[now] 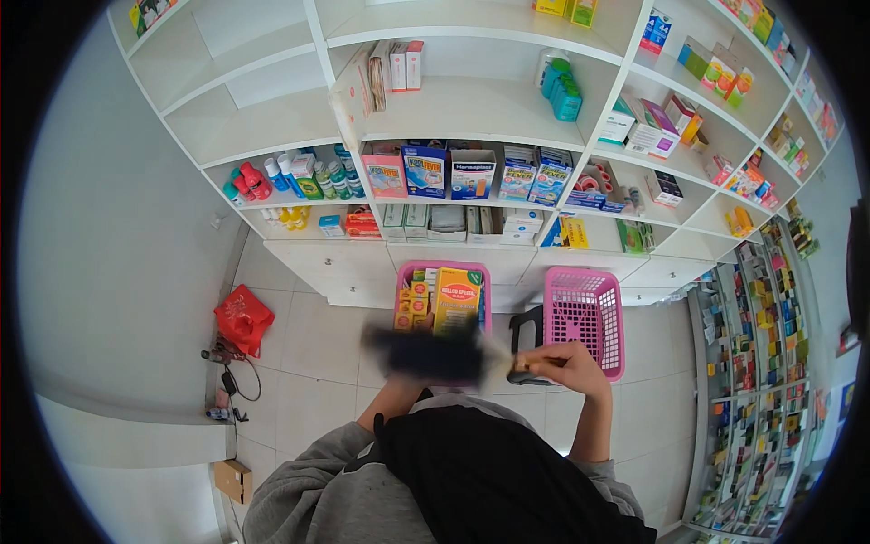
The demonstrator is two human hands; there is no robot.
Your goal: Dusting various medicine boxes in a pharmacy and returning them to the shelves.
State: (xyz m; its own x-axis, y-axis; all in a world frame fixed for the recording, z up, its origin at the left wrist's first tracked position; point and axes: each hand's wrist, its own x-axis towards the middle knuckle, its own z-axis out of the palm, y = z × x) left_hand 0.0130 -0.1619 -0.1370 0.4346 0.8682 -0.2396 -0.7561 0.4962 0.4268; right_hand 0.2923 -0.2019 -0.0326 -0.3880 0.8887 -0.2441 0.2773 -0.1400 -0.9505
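Note:
My right hand (571, 367) is closed around the light wooden handle of a duster (435, 356). Its wide dark head is smeared by motion and reaches left across the front of my body. Behind that head, my left hand (396, 397) is mostly hidden; only its wrist side shows clearly, so its fingers cannot be read. Just beyond the duster is a pink basket (488, 276) filled with small boxes. A large yellow and orange box (458, 295) stands out among them, beside several smaller yellow boxes (412, 301).
A second pink basket (619, 313) is at the right, with a dark stool (526, 331) by it. White shelves (471, 109) with medicine boxes and bottles span the far side. A red plastic bag (243, 320), cables and a cardboard box (233, 480) lie on the left floor. Stocked racks (761, 381) line the right.

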